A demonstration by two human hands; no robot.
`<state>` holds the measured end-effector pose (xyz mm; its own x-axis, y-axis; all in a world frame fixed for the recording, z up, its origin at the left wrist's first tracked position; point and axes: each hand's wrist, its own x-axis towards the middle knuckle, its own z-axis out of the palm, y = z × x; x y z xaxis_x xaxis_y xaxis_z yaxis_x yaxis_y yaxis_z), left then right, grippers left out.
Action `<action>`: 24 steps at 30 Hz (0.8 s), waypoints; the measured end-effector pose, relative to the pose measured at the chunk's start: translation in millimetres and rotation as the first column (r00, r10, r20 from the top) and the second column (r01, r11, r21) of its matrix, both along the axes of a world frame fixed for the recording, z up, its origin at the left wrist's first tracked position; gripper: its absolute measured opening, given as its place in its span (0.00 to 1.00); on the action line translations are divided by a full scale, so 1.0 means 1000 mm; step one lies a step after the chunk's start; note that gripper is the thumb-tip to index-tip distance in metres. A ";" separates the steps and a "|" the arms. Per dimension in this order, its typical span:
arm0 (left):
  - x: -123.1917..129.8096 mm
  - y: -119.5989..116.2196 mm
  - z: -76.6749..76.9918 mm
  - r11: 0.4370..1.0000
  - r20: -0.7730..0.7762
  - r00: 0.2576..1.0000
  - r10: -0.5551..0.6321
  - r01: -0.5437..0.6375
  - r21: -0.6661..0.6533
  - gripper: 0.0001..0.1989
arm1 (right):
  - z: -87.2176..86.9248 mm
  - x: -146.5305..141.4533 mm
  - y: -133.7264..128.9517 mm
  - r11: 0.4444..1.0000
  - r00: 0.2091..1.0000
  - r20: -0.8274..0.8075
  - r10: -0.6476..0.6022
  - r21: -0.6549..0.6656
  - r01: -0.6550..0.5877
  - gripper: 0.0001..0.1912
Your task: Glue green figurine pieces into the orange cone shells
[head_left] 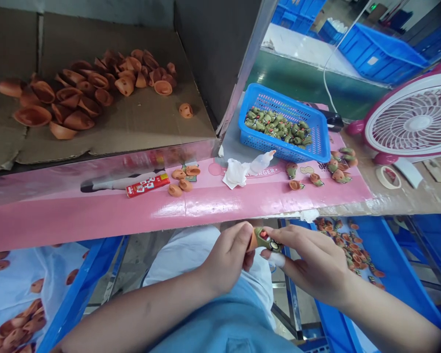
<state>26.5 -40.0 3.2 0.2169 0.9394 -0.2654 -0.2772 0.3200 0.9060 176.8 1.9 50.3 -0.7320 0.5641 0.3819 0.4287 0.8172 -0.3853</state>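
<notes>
My left hand [226, 260] pinches a small orange cup-like piece [254, 241] between thumb and fingers, above my lap. My right hand [312, 264] grips a green animal-head figure [266, 239] with a red spot and a round eye. Cup and head touch each other; I cannot tell whether they are stuck together. White tape wraps my right thumb. On the pink table mat [95, 220] ahead lie several loose orange cups [185, 185], a red and yellow packet [148, 186], a white tissue [235, 172] and a clear squeeze bottle [261, 163].
A blue basket [319, 142] holds many green heads. Cups with heads attached [340, 174] sit right of it, near a pink-and-white fan [417, 120] and a tape roll [388, 177]. Orange cups pile [73, 93] on a cardboard shelf [143, 122]. Blue bins [400, 264] flank my legs.
</notes>
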 end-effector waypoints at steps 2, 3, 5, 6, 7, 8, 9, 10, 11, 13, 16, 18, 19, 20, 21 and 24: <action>0.002 -0.001 0.000 1.000 -0.024 1.000 0.017 -0.017 0.022 0.22 | 0.000 0.000 -0.001 1.000 1.000 -0.010 0.007 0.015 -0.007 0.14; 0.002 -0.001 0.000 0.999 -0.032 0.999 0.018 -0.017 0.034 0.22 | 0.000 0.000 -0.002 1.000 1.000 -0.013 0.006 0.019 -0.006 0.15; 0.001 -0.002 0.001 0.998 -0.043 0.999 0.004 -0.002 0.058 0.22 | -0.001 0.001 -0.004 1.000 1.000 -0.016 -0.001 0.019 0.002 0.16; 0.001 -0.002 0.002 0.998 -0.050 0.999 -0.005 0.008 0.067 0.21 | -0.001 0.001 -0.005 1.000 1.000 -0.016 -0.007 0.019 0.007 0.16; 0.000 -0.002 0.002 0.997 -0.057 0.998 -0.014 0.019 0.074 0.21 | -0.001 0.001 -0.006 1.000 1.000 -0.017 -0.011 0.020 0.011 0.16; -0.001 -0.003 0.003 0.997 -0.063 0.998 -0.022 0.027 0.079 0.21 | -0.001 0.001 -0.006 1.000 1.000 -0.019 -0.014 0.023 0.015 0.16; -0.001 -0.003 0.003 0.996 -0.071 0.997 -0.028 0.034 0.082 0.22 | -0.001 0.001 -0.007 0.999 1.000 -0.021 -0.018 0.029 0.019 0.15; -0.001 -0.003 0.004 0.996 -0.078 0.996 -0.032 0.038 0.082 0.22 | -0.001 0.001 -0.007 0.999 1.000 -0.021 -0.019 0.033 0.019 0.14; -0.001 -0.002 0.004 0.996 -0.084 0.996 -0.035 0.042 0.080 0.22 | -0.001 0.001 -0.007 0.999 1.000 -0.020 -0.017 0.035 0.018 0.14; -0.001 -0.002 0.003 0.996 -0.088 0.995 -0.041 0.047 0.072 0.22 | -0.001 0.001 -0.007 0.999 1.000 -0.011 -0.011 0.031 0.011 0.13; 0.000 -0.002 0.003 0.997 -0.080 0.996 -0.041 0.046 0.065 0.22 | -0.002 0.000 -0.007 1.000 1.000 -0.012 -0.009 0.027 0.009 0.12; 0.000 -0.003 0.002 0.997 -0.071 0.997 -0.041 0.046 0.066 0.22 | -0.002 0.000 -0.006 0.999 1.000 -0.027 -0.011 0.037 0.012 0.11; 0.000 -0.003 0.002 0.997 -0.068 0.997 -0.042 0.047 0.066 0.22 | -0.003 0.000 -0.006 0.999 0.999 -0.032 -0.011 0.042 0.012 0.11; 0.000 -0.003 0.002 0.997 -0.065 0.997 -0.044 0.048 0.064 0.22 | -0.003 0.001 -0.006 0.999 0.999 -0.033 -0.010 0.044 0.011 0.11; 0.000 -0.003 0.001 0.997 -0.063 0.997 -0.044 0.048 0.061 0.22 | -0.004 0.001 -0.006 0.999 0.999 -0.031 -0.007 0.043 0.008 0.11; 0.000 -0.003 0.001 0.997 -0.056 0.998 -0.043 0.046 0.056 0.22 | -0.005 0.004 -0.007 1.000 1.000 -0.027 0.008 0.029 -0.007 0.13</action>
<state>26.9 -43.5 3.9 0.2452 0.9431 -0.2245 -0.2133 0.2784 0.9365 180.4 -5.1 45.0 -0.7253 0.5472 0.4178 0.4121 0.8312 -0.3732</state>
